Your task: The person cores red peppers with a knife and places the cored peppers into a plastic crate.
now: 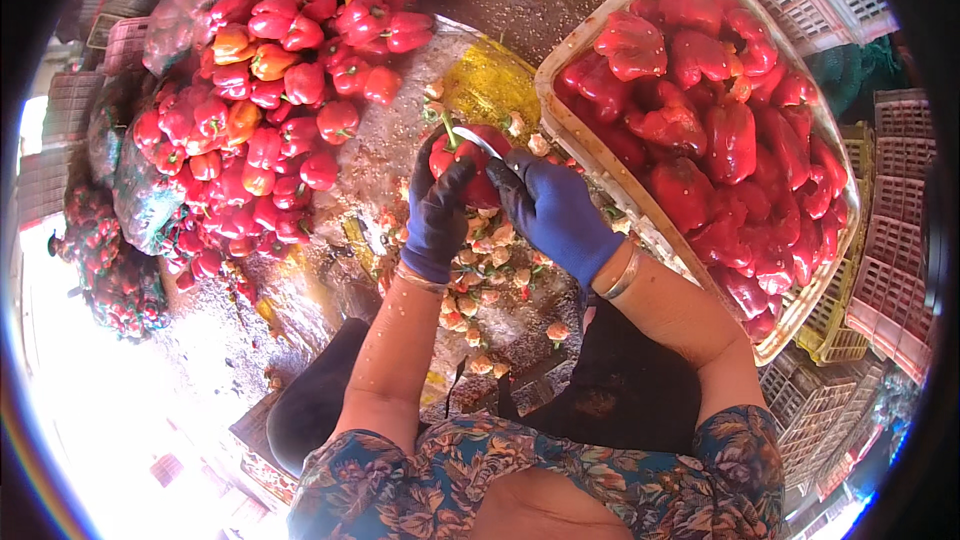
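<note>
My left hand, in a blue glove with a dark palm coating, holds a red bell pepper with its green stem pointing up. In my gloved right hand is a knife with a curved metal blade. The blade lies against the top of the pepper, close to the stem; its handle is hidden in my fist. Below my hands, cut pepper cores with seeds and stems lie scattered on the floor.
A large heap of whole red peppers spreads at the left, beside filled mesh bags. At the right stands a white-rimmed tub full of opened peppers. Plastic crates are stacked beyond it. Seeds litter the wet floor.
</note>
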A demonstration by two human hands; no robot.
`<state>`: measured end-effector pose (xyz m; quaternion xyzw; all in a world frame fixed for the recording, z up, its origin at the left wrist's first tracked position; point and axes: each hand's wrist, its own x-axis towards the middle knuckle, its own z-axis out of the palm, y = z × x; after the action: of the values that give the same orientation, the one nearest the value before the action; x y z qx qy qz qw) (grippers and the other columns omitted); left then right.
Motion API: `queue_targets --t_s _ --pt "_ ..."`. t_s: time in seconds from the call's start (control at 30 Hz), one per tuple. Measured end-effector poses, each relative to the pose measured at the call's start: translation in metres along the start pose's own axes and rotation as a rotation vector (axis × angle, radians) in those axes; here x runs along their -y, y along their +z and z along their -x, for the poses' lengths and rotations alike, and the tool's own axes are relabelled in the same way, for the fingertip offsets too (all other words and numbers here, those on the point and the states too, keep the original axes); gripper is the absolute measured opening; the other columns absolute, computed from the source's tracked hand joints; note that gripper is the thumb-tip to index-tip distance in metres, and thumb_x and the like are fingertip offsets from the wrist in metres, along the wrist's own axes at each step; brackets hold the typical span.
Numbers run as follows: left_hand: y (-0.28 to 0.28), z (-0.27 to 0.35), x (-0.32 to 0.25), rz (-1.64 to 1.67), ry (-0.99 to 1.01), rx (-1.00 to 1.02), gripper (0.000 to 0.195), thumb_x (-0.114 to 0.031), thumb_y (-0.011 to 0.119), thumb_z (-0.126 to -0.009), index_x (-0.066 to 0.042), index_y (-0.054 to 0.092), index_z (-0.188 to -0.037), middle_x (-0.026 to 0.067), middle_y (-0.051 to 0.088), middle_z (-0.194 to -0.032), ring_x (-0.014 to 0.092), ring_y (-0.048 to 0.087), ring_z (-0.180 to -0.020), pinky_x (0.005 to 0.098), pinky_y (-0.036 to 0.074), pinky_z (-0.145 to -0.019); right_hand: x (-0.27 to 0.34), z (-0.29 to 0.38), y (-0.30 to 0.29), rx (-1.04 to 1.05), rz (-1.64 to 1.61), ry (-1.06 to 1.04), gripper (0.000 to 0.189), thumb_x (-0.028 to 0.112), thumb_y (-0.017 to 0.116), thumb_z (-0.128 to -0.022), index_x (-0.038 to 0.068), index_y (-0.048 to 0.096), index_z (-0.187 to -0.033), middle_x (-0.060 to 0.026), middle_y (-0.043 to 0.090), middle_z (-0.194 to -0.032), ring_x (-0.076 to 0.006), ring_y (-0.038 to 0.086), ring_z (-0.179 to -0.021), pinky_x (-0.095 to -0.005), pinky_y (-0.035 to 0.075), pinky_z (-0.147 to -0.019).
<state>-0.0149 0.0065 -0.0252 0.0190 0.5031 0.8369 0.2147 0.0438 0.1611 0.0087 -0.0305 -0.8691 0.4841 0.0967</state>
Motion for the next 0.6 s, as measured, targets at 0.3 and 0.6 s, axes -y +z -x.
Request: queue_targets --t_s 0.3,0.6 --pt "-0.017 0.01 -0.041 0.246 0.27 -0.191 0.032 -0.025 0.06 -0.094 -0.006 0.058 -0.12 0.0097 0.059 -0.124 0.02 0.056 -0.115 0.0368 0.046 -0.099 0.0 0.04 -0.003 0.236 -0.047 0.071 0.019 0.024 0.062 -0.094 0.005 0.063 -0.093 -0.0116 0.057 -0.061 -0.0231 0.056 -0.05 -0.0339 0.041 -0.047" --pt "-0.023 0.058 -0.063 0.175 0.315 0.114 0.044 -0.02 0.061 -0.094 -0.004 0.045 -0.132 0.0117 0.057 -0.126 0.022 0.057 -0.116 0.0371 0.048 -0.098 0.1 0.002 -0.025 0.145 -0.663 0.013 0.064 0.014 0.071 -0.087 0.001 0.04 -0.142 -0.0101 0.057 -0.131 -0.0138 0.052 -0.121 -0.0295 0.041 -0.105"
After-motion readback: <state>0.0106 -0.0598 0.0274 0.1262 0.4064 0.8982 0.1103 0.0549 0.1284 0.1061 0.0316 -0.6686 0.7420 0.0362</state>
